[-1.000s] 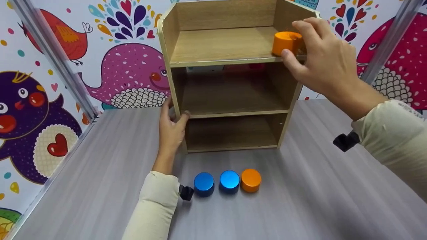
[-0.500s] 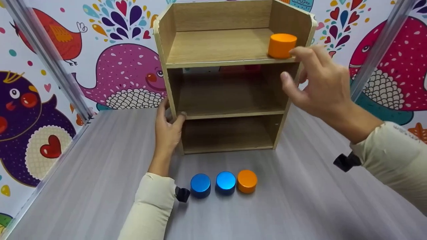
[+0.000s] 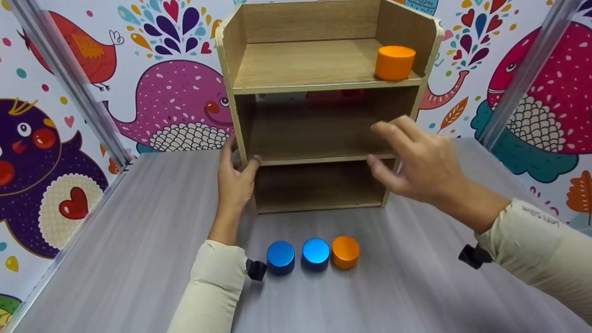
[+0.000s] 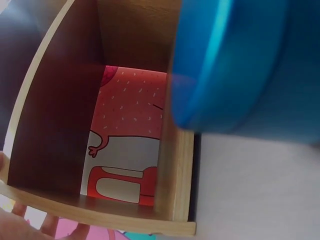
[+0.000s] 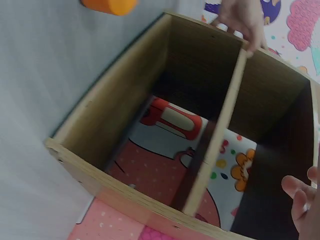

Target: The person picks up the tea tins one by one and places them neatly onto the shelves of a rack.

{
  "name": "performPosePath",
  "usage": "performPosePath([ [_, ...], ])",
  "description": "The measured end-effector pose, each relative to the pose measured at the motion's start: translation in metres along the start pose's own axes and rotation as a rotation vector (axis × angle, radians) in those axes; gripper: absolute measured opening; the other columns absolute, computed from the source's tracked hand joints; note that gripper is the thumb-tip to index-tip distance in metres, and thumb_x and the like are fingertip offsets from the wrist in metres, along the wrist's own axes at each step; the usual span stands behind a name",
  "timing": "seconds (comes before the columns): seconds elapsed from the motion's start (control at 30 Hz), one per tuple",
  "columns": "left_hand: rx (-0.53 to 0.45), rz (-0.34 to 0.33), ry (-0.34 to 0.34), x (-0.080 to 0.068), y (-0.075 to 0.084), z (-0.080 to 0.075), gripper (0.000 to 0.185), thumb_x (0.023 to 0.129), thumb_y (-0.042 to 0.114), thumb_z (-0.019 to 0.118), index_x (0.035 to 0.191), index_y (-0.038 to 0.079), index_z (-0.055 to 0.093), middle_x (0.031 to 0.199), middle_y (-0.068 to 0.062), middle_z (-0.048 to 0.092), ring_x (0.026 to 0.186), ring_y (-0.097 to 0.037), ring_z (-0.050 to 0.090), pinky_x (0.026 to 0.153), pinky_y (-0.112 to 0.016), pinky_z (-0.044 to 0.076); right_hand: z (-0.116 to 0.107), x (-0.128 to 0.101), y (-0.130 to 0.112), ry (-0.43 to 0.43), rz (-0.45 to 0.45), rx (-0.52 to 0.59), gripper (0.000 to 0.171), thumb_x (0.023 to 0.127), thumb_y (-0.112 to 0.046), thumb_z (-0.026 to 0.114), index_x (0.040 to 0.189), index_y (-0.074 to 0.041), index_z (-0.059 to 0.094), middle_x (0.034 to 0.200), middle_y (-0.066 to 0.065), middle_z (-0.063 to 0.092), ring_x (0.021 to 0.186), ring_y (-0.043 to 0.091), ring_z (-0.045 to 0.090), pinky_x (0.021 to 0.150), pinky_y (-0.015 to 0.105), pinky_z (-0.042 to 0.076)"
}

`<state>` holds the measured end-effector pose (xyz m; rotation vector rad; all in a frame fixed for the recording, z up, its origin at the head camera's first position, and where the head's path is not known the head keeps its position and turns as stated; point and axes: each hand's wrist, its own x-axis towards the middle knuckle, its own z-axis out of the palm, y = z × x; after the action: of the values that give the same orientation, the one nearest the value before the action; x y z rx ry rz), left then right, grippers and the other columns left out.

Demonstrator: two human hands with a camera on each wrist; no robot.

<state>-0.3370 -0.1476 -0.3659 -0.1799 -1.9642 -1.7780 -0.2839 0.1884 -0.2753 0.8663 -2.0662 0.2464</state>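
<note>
Right hand (image 3: 421, 162) lower, shelf unit (image 3: 314, 86) partly behind

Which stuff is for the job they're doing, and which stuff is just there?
Probably for the job:
wooden shelf, gripped by the left hand
upper orange cylinder, on the shelf's top
left blue cylinder, middle blue cylinder and lower orange cylinder, in a row on the table
right hand, holding nothing

Probably just there:
wall pictures
metal poles
black wrist gadgets
</note>
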Motion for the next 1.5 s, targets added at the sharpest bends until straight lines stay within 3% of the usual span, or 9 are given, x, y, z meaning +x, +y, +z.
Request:
performPosePath([
  [0.3, 0.006, 0.000, 0.001, -0.001, 0.001, 0.000, 0.069, 0.095, 0.015, 0.065, 0.158, 0.019, 0.037, 0.153, -0.007, 0.043, 0.121, -0.032, 0.056, 0.100, -0.047, 0.050, 0.023, -0.035, -0.012, -0.106, -0.096, -0.029, 0.044, 0.087, -0.039, 0.069, 0.122, -0.012, 0.067, 0.094, 0.006, 0.062, 0.051, 0.016, 0.050, 0.044, 0.021, 0.031],
  [0.47, 0.004, -0.015, -0.007, -0.004, 0.002, 0.003, 0.070, 0.095, 0.017, 0.065, 0.158, 0.019, 0.036, 0.152, -0.007, 0.043, 0.126, -0.031, 0.055, 0.105, -0.049, 0.049, 0.031, -0.050, -0.019, -0.130, -0.148, -0.045, 0.045, 0.085, -0.041, 0.068, 0.121, -0.013, 0.067, 0.093, 0.004, 0.063, 0.053, 0.015, 0.052, 0.043, 0.020, 0.033],
  [0.7, 0.004, -0.017, -0.014, -0.004, 0.001, 0.004, 0.070, 0.095, 0.017, 0.066, 0.158, 0.021, 0.036, 0.153, -0.007, 0.042, 0.128, -0.032, 0.054, 0.107, -0.051, 0.048, 0.044, -0.069, -0.028, -0.160, -0.161, -0.009, 0.048, 0.083, -0.043, 0.070, 0.120, -0.013, 0.068, 0.093, 0.002, 0.064, 0.052, 0.012, 0.049, 0.044, 0.019, 0.033],
  [1.07, 0.010, -0.010, -0.017, -0.004, 0.000, 0.004, 0.068, 0.096, 0.017, 0.065, 0.157, 0.021, 0.037, 0.155, -0.007, 0.041, 0.130, -0.033, 0.051, 0.107, -0.053, 0.047, 0.060, -0.087, -0.029, -0.240, -0.192, 0.010, 0.049, 0.083, -0.045, 0.069, 0.123, -0.016, 0.066, 0.094, 0.001, 0.064, 0.062, 0.014, 0.057, 0.045, 0.019, 0.036],
  [1.5, 0.012, -0.010, -0.017, -0.003, 0.001, 0.000, 0.070, 0.096, 0.019, 0.065, 0.159, 0.020, 0.034, 0.155, -0.006, 0.040, 0.131, -0.030, 0.050, 0.108, -0.054, 0.045, 0.075, -0.099, -0.032, -0.324, -0.232, 0.075, 0.044, 0.091, -0.050, 0.061, 0.122, -0.020, 0.068, 0.087, -0.001, 0.061, 0.061, 0.011, 0.050, 0.046, 0.016, 0.020],
])
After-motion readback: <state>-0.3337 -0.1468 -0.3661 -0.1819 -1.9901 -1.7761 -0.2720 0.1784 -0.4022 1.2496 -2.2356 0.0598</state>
